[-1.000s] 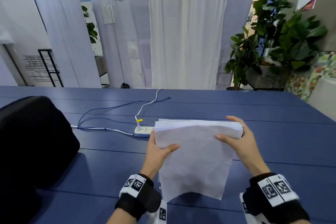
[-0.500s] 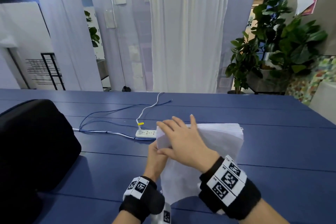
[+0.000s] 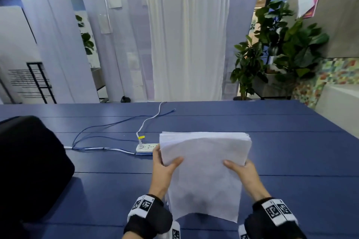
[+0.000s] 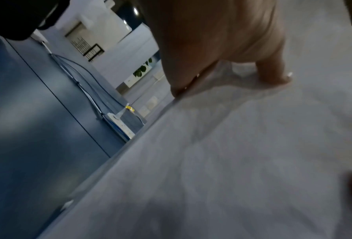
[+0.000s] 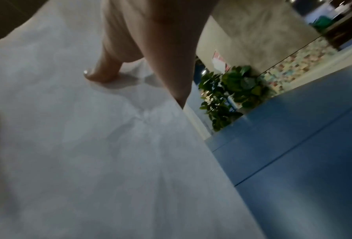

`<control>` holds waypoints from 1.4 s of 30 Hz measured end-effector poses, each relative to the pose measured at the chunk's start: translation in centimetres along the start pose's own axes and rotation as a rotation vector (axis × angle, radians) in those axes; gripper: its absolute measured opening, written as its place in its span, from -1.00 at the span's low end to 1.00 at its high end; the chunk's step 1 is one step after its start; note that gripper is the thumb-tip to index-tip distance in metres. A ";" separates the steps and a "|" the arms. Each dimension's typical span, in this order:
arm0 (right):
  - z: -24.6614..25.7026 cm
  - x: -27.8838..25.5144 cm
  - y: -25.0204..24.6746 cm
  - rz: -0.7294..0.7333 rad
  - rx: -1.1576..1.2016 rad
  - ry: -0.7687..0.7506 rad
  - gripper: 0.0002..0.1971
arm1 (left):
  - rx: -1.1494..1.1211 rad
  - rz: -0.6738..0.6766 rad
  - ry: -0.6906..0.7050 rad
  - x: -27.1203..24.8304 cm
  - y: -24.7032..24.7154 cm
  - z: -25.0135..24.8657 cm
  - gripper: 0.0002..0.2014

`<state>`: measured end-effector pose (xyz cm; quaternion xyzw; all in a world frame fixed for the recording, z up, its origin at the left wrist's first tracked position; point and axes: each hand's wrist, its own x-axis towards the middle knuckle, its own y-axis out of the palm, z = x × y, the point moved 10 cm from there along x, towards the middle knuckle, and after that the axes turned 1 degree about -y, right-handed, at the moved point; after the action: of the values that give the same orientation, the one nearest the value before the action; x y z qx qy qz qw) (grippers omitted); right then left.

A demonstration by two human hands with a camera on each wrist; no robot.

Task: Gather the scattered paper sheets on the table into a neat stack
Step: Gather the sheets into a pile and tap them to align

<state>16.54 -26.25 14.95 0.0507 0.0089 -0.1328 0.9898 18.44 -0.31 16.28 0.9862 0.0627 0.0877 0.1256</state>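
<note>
A thick stack of white paper sheets (image 3: 206, 165) stands tilted on its lower edge over the blue table (image 3: 291, 157), held up between both hands. My left hand (image 3: 165, 163) grips the stack's left edge, thumb on the front sheet and fingers behind. My right hand (image 3: 240, 169) grips the right edge the same way. The left wrist view has the paper stack (image 4: 232, 153) under my left hand (image 4: 228, 53). Across the right wrist view spreads the paper stack (image 5: 89, 145), with my right hand (image 5: 138, 53) and its thumb pressed on the sheet. The top edges look roughly aligned.
A white power strip (image 3: 146, 147) with blue and white cables (image 3: 97, 141) lies just left of the stack. A large black bag (image 3: 29, 170) sits at the table's left. Potted plants (image 3: 275, 54) stand beyond the far right edge.
Half a second ago my right hand lay across the stack's top left; it has gone back to gripping the right edge. The left hand kept its hold.
</note>
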 end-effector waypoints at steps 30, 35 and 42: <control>12.5 -3.2 2.2 0.042 -0.289 -0.381 -0.51 | 0.131 -0.085 0.338 -2.6 -0.3 -9.6 -0.72; 14.1 -4.5 9.0 0.306 -1.213 -0.414 -0.21 | 0.133 -0.117 0.318 -2.5 -1.1 -8.6 -0.76; 11.6 -5.9 17.9 0.557 -1.627 -0.581 -0.73 | 0.100 -0.027 0.304 -2.8 -1.2 -8.4 -0.51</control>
<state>15.63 -8.74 28.39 -0.6994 -0.1625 0.1509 0.6794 13.96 2.43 23.48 0.9656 0.0983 0.2312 0.0666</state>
